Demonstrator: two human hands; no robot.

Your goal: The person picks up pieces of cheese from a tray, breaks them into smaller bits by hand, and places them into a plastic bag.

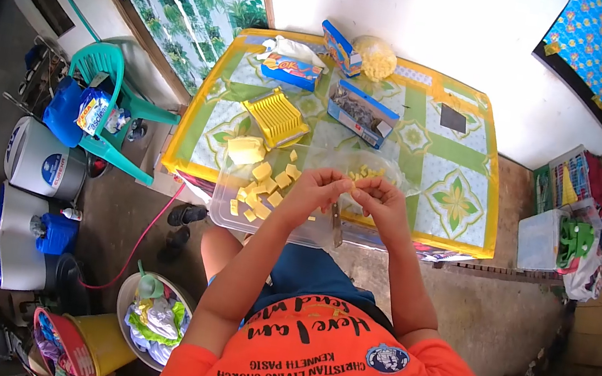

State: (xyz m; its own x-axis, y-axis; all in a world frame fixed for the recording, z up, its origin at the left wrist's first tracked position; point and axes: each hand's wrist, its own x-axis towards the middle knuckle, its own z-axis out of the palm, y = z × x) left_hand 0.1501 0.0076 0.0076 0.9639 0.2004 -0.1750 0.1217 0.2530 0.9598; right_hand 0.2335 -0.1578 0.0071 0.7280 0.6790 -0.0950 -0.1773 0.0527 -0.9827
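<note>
the left hand (321, 193) and right hand (384, 202) meet near the right end of the clear tray (295, 228) on the desk (456, 203), fingers narrowed on a small yellow piece (352, 185), seemingly breaking it; the next move calls for steady pressure, clear of the knife (337, 228).

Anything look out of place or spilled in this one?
The clear tray looks oddly placed: its near side juts past the edge of the cloth-covered table, so it may not be fully supported. No obvious spill.
</note>
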